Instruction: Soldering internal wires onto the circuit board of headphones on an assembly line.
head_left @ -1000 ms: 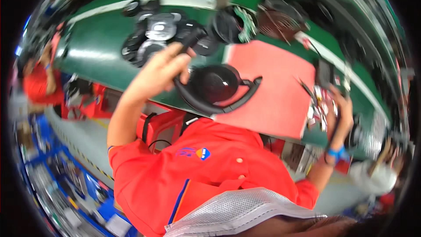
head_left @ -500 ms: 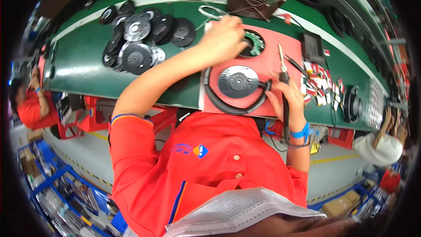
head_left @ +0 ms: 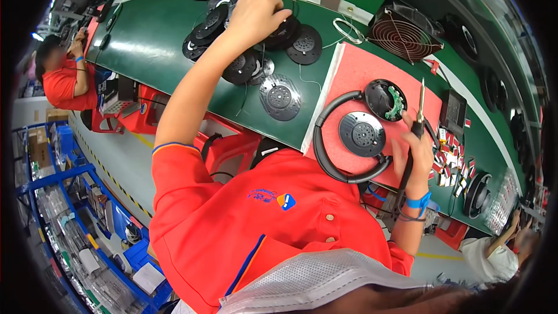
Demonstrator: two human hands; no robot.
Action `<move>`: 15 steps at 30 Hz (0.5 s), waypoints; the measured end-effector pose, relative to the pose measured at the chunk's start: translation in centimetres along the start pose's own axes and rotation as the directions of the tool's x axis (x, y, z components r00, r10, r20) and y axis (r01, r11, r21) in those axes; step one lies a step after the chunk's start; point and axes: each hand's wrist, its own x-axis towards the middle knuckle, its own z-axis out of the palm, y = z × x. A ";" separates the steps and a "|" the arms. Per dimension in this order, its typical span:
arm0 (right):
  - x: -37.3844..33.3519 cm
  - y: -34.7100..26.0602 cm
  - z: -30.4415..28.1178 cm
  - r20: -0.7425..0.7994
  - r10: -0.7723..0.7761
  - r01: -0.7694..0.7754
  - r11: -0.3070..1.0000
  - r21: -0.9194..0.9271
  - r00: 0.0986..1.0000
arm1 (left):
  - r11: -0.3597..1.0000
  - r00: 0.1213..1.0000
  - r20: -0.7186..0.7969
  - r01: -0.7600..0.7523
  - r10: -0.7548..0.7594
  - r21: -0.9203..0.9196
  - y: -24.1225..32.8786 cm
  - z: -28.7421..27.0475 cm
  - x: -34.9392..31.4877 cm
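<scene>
My left hand [head_left: 258, 16] reaches over a pile of round black speaker discs [head_left: 238, 70], its fingers curled down among them. The fingertips are hidden, so I cannot make out what they hold. My right hand [head_left: 415, 154] grips a soldering iron [head_left: 411, 163] by its dark handle, the metal tip pointing up and away. Beside it, black headphones lie on a pink mat [head_left: 349, 72]; their headband [head_left: 321, 145] curves toward me. One open ear cup [head_left: 376, 99] shows a green circuit board [head_left: 397, 103]. A perforated disc [head_left: 361, 134] lies inside the headband's curve.
A black fan [head_left: 407, 35] with a wire grille stands behind the mat, near a coil of pale wire [head_left: 349, 30]. Small red and white parts [head_left: 450, 160] lie in a heap at right, before a black box [head_left: 452, 110]. A film-covered disc [head_left: 280, 97] lies left of the mat.
My left hand has moved from beside the open ear cup leftward to the disc pile. The right hand still holds the soldering iron. The view has turned toward the left.
</scene>
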 end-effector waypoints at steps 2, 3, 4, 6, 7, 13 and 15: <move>1.8 0.2 0.7 0.014 -0.052 0.052 0.999 -0.004 0.999 | 0.979 0.984 0.131 0.098 -0.122 0.177 0.7 0.7 2.0; 2.5 0.0 0.9 0.031 -0.092 0.092 0.996 -0.011 0.995 | 0.955 0.971 0.171 0.114 -0.165 0.273 1.0 1.5 3.1; 3.1 -0.3 1.1 0.044 -0.096 0.095 0.995 0.019 0.994 | 0.958 0.960 0.195 0.148 -0.199 0.247 1.1 2.2 3.9; 3.5 -0.7 1.4 0.039 -0.122 0.122 0.993 0.003 0.992 | 0.964 0.926 0.279 0.218 -0.253 0.151 1.3 3.7 4.7; 3.6 -0.9 1.4 0.035 -0.126 0.126 0.992 -0.004 0.991 | 0.961 0.889 0.364 0.257 -0.278 0.105 1.1 4.2 5.1; 3.5 -0.8 1.6 -0.041 -0.133 0.134 0.990 0.032 0.990 | 0.861 0.950 0.308 0.194 -0.045 -0.471 -1.0 2.5 2.4; 3.6 -0.9 1.3 -0.041 -0.126 0.128 0.991 0.039 0.991 | 0.651 0.991 0.041 -0.055 0.131 -0.757 -0.5 0.9 1.1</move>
